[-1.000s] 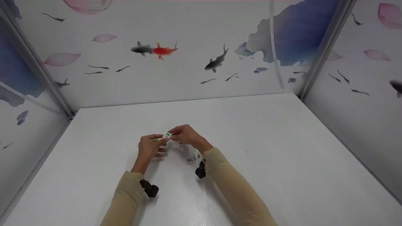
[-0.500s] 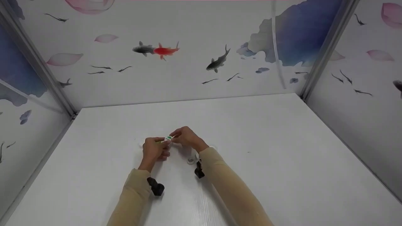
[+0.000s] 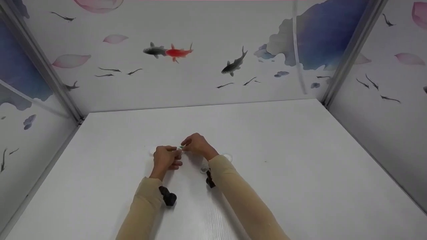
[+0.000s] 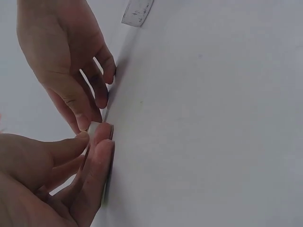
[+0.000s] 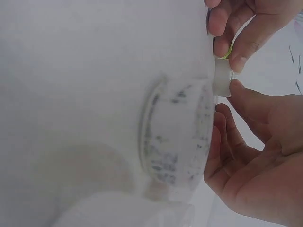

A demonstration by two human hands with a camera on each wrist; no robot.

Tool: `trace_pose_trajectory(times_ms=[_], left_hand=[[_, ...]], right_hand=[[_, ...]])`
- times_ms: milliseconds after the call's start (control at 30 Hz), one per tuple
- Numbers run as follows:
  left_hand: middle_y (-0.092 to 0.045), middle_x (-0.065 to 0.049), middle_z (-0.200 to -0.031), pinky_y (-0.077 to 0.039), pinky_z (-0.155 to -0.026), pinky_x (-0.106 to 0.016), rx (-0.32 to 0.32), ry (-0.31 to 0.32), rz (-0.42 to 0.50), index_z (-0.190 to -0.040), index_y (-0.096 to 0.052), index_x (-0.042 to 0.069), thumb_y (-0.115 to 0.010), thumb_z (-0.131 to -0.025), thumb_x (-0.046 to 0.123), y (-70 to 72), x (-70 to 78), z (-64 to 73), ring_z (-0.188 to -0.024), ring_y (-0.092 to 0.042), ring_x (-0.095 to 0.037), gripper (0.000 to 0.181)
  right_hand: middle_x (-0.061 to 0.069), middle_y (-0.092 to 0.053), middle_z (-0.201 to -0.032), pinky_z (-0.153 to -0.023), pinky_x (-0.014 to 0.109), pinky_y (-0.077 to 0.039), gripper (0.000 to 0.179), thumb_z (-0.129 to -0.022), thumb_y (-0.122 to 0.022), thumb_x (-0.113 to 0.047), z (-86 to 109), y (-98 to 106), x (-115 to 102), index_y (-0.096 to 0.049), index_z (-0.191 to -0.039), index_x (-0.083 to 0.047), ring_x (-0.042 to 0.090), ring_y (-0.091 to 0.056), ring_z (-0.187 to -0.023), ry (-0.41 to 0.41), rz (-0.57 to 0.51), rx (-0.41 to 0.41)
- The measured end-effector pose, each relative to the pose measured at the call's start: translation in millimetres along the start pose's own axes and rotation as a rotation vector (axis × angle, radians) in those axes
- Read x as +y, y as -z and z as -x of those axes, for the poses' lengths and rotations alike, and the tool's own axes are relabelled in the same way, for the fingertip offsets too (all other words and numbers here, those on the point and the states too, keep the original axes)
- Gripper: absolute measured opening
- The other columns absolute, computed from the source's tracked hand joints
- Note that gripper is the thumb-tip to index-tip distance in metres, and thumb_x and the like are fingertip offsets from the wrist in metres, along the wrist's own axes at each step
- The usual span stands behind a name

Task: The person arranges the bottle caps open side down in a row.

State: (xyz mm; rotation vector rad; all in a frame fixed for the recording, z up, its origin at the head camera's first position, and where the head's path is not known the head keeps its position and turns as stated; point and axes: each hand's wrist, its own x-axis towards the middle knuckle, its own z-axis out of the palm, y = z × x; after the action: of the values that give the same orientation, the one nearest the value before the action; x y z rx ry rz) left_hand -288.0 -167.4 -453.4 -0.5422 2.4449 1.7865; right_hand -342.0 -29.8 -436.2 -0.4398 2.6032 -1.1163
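Note:
My left hand (image 3: 164, 159) and my right hand (image 3: 199, 145) meet over the white table. Between their fingertips they pinch a small white round piece with green print (image 3: 180, 148). In the right wrist view the piece (image 5: 222, 78) appears as a short white cylinder, with the right thumb at its lower edge. A yellow-green edge shows beside the left fingers there. From the left wrist, only a pale bit of the piece (image 4: 94, 126) shows; fingers hide the rest. A clear roll-shaped thing with dark print (image 5: 177, 137) stands near the right hand, blurred.
Beside the right cuff stands a small clear round thing (image 3: 203, 169); a clear ring (image 3: 228, 157) lies beyond that forearm. A pale object (image 3: 151, 152) shows partly left of the left hand. Printed walls (image 3: 200, 20) enclose the table (image 3: 300, 150) at the back and sides.
Both hands stay together on the white piece. The left hand has shifted slightly right, and less of the green-printed face shows. A clear ring has come into sight past the right sleeve.

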Motion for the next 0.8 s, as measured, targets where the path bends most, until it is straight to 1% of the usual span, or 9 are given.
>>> trace_pose_trajectory(times_ms=[200,300,400,467,567,667,733,800], left_hand=[[-0.075,-0.015,-0.091,-0.059,-0.054,-0.026,0.001,0.005,0.009,-0.131,-0.059,-0.004,-0.063,-0.098,0.012,-0.4,0.9,0.8,-0.058,-0.070,-0.013,0.037],[-0.075,-0.016,-0.090,-0.059,-0.053,-0.026,-0.003,0.005,0.004,-0.135,-0.056,-0.005,-0.064,-0.098,0.014,1.8,2.9,3.8,-0.058,-0.070,-0.013,0.043],[-0.076,-0.018,-0.092,-0.059,-0.054,-0.028,-0.017,-0.005,-0.006,-0.138,-0.053,-0.005,-0.064,-0.098,0.019,7.8,6.2,8.9,-0.058,-0.071,-0.015,0.047],[-0.076,-0.020,-0.096,-0.060,-0.055,-0.029,-0.029,-0.019,-0.015,-0.137,-0.054,-0.005,-0.064,-0.099,0.020,12.9,9.3,12.6,-0.060,-0.072,-0.016,0.048],[-0.075,-0.021,-0.101,-0.062,-0.059,-0.030,-0.052,-0.033,-0.030,-0.135,-0.056,-0.005,-0.064,-0.099,0.023,20.8,15.0,19.5,-0.064,-0.074,-0.017,0.046],[-0.074,-0.020,-0.104,-0.062,-0.063,-0.029,-0.083,-0.033,-0.060,-0.132,-0.059,-0.004,-0.063,-0.099,0.024,25.9,21.4,25.8,-0.068,-0.074,-0.017,0.043],[-0.073,-0.020,-0.105,-0.062,-0.064,-0.029,-0.102,-0.031,-0.080,-0.130,-0.061,-0.002,-0.064,-0.099,0.025,26.6,25.8,29.6,-0.070,-0.074,-0.016,0.042],[-0.073,-0.020,-0.107,-0.062,-0.064,-0.030,-0.122,-0.045,-0.100,-0.129,-0.063,-0.001,-0.065,-0.098,0.026,26.7,29.3,33.6,-0.071,-0.074,-0.016,0.041]], right_hand=[[0.012,-0.071,-0.122,-0.104,0.040,-0.051,0.024,-0.094,-0.069,-0.012,-2.4,-0.6,2.1,-0.074,-0.116,-0.004,0.027,-0.064,-0.117,-0.005,-0.008,0.014],[0.011,-0.071,-0.123,-0.100,0.037,-0.053,0.025,-0.095,-0.069,-0.015,-2.2,2.2,2.5,-0.074,-0.117,-0.004,0.025,-0.064,-0.113,-0.023,-0.023,0.006],[0.010,-0.071,-0.125,-0.092,0.035,-0.056,0.027,-0.096,-0.067,-0.021,-0.1,9.3,2.4,-0.073,-0.118,-0.007,0.022,-0.065,-0.106,-0.044,-0.036,-0.005],[0.010,-0.070,-0.126,-0.087,0.033,-0.057,0.028,-0.098,-0.065,-0.023,3.0,17.0,2.4,-0.073,-0.120,-0.007,0.021,-0.065,-0.104,-0.042,-0.037,-0.015],[0.010,-0.070,-0.126,-0.084,0.034,-0.059,0.030,-0.099,-0.064,-0.026,9.3,29.7,2.6,-0.072,-0.121,-0.008,0.025,-0.067,-0.107,-0.006,-0.042,-0.034],[0.010,-0.070,-0.128,-0.088,0.037,-0.059,0.031,-0.099,-0.063,-0.027,17.0,42.9,2.5,-0.072,-0.122,-0.007,0.027,-0.067,-0.114,0.048,-0.041,-0.058],[0.011,-0.069,-0.129,-0.092,0.040,-0.059,0.032,-0.100,-0.062,-0.027,23.2,51.4,2.3,-0.071,-0.123,-0.007,0.028,-0.066,-0.117,0.081,-0.043,-0.070],[0.011,-0.068,-0.129,-0.094,0.041,-0.058,0.032,-0.100,-0.063,-0.027,29.7,59.1,2.7,-0.071,-0.124,-0.007,0.028,-0.066,-0.118,0.105,-0.051,-0.076]])
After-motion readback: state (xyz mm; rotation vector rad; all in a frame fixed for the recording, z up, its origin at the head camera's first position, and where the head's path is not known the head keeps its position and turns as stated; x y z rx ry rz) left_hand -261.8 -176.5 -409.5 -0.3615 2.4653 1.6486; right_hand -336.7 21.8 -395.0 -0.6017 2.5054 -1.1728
